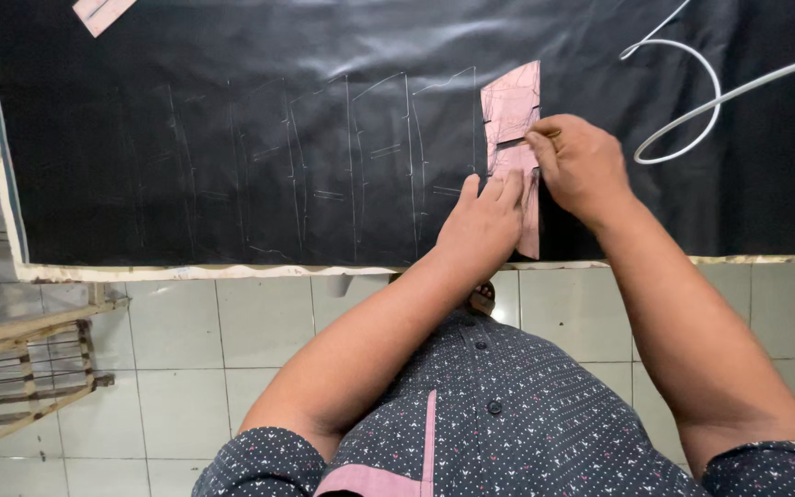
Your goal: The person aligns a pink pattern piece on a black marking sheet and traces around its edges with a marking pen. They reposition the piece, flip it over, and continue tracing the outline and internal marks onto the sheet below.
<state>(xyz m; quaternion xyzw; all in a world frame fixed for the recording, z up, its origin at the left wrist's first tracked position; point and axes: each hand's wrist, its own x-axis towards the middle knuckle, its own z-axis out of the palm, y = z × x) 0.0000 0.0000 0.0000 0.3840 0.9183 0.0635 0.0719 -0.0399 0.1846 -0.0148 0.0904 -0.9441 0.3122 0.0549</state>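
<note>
There is one view only, from the camera on my head, looking almost straight down my own chest. My dark dotted button shirt with its pink placket fills the bottom edge, very near the lens. Both forearms run up from there to my left hand and right hand, which sit a little right of centre at arm's length. The far half of the picture faces the black sheet of leather-like material spread on the table; below its edge the pale tiled floor lies farther off
</note>
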